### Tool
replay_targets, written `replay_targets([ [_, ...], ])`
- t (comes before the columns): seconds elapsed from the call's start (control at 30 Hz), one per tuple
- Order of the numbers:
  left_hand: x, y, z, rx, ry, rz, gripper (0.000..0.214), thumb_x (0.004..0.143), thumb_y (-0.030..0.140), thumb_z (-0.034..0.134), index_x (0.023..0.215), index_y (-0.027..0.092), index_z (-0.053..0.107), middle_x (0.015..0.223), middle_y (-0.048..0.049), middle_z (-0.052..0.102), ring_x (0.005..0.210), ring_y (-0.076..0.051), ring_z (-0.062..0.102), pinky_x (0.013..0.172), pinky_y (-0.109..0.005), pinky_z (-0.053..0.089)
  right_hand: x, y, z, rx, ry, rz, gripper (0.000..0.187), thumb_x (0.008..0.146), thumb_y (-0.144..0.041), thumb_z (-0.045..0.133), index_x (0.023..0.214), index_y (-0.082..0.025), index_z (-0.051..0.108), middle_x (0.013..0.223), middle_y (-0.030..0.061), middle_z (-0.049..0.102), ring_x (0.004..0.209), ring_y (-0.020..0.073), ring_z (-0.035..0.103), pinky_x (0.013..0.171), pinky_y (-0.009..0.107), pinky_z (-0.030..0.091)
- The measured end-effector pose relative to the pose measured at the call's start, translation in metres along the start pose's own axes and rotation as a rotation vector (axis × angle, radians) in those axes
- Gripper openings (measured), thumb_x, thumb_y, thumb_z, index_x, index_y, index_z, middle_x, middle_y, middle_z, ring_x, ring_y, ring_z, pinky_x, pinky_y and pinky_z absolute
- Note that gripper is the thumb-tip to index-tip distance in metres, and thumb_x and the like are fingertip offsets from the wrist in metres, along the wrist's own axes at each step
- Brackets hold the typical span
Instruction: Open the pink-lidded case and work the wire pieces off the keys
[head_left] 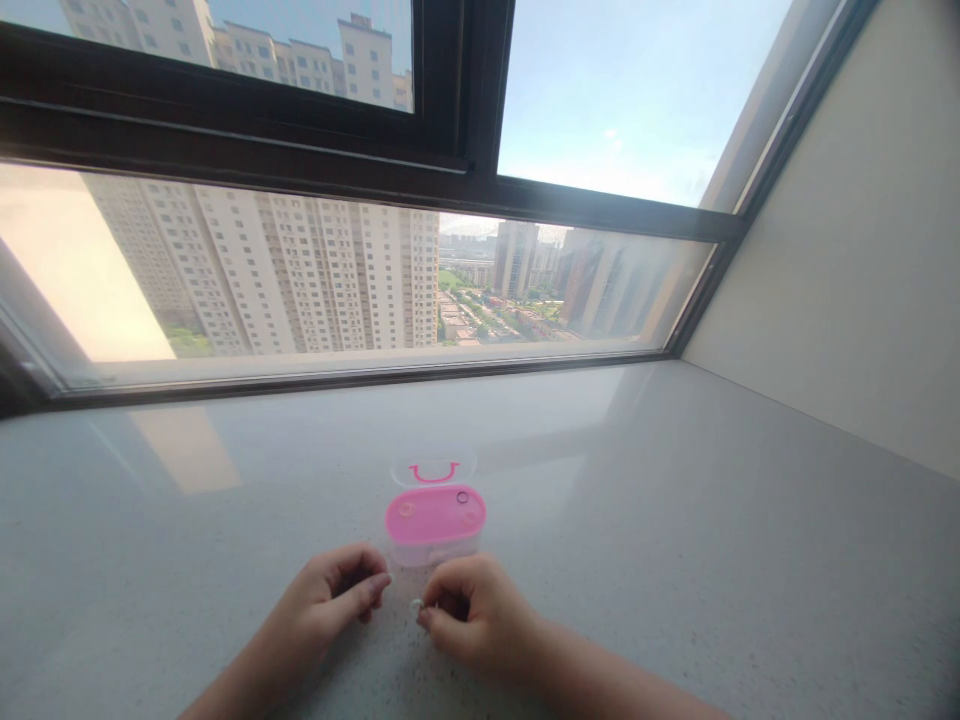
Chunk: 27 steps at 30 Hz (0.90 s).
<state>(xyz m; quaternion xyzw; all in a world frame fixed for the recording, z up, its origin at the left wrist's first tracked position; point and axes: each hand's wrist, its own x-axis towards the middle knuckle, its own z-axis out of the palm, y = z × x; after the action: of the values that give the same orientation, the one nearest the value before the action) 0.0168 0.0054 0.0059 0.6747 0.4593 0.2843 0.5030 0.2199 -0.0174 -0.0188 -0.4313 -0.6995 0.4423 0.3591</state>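
Note:
In the head view my left hand (334, 595) is closed in a pinch, with a small white ring (390, 578) just showing at the fingertips. My right hand (476, 615) also pinches a small whitish ring (416, 604), a little lower and to the right. The two hands are apart. Just beyond them stands an oval box (435, 552) with clear walls and a pink inner tray (431, 520). On the tray lie a dark ring (462, 497), a pale yellow ring (406, 510) and a faint pinkish ring (470, 518).
A clear lid with a pink handle (435, 478) lies behind the box. Everything rests on a pale speckled sill (637, 540). A dark-framed window (480, 195) closes off the far side, and a white wall (847, 270) rises on the right.

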Motion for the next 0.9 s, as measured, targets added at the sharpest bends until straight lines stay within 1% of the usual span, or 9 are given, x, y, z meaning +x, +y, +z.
replay_targets([
  [0.13, 0.0003, 0.0010, 0.0000, -0.011, -0.002, -0.009, 0.024, 0.078, 0.036, 0.057, 0.068, 0.015, 0.059, 0.060, 0.0011, 0.055, 0.060, -0.016, 0.050, 0.059, -0.025, 0.039, 0.0003, 0.0007, -0.0002, -0.003, -0.001, -0.005, 0.008, 0.066, -0.012, 0.059, 0.063, -0.012, 0.065, 0.047, -0.0063, 0.039, 0.043, 0.0049, 0.032, 0.041, 0.017, 0.022],
  [0.33, 0.0000, -0.0044, -0.0011, -0.007, -0.011, 0.002, 0.023, 0.080, 0.036, 0.057, 0.070, 0.015, 0.059, 0.061, 0.0014, 0.055, 0.060, -0.015, 0.051, 0.059, -0.025, 0.039, 0.0004, 0.0006, 0.0001, 0.001, -0.007, 0.013, 0.007, 0.066, -0.012, 0.059, 0.064, -0.011, 0.066, 0.047, -0.0059, 0.041, 0.043, 0.0052, 0.033, 0.041, 0.017, 0.022],
  [0.6, 0.0005, -0.0079, -0.0008, -0.002, -0.014, 0.009, 0.024, 0.080, 0.036, 0.056, 0.071, 0.015, 0.060, 0.062, 0.0009, 0.055, 0.061, -0.016, 0.051, 0.059, -0.025, 0.040, -0.0007, 0.0009, 0.0002, 0.011, -0.001, 0.028, 0.007, 0.066, -0.012, 0.059, 0.064, -0.011, 0.066, 0.046, -0.0063, 0.039, 0.043, 0.0051, 0.031, 0.040, 0.017, 0.021],
  [0.9, 0.0006, -0.0035, 0.0005, -0.006, 0.003, 0.003, 0.023, 0.079, 0.036, 0.057, 0.069, 0.015, 0.060, 0.061, 0.0012, 0.055, 0.061, -0.016, 0.051, 0.059, -0.025, 0.040, 0.0003, 0.0024, 0.0007, -0.001, -0.009, 0.005, 0.007, 0.066, -0.011, 0.059, 0.064, -0.012, 0.066, 0.047, -0.0064, 0.040, 0.043, 0.0049, 0.032, 0.040, 0.017, 0.021],
])
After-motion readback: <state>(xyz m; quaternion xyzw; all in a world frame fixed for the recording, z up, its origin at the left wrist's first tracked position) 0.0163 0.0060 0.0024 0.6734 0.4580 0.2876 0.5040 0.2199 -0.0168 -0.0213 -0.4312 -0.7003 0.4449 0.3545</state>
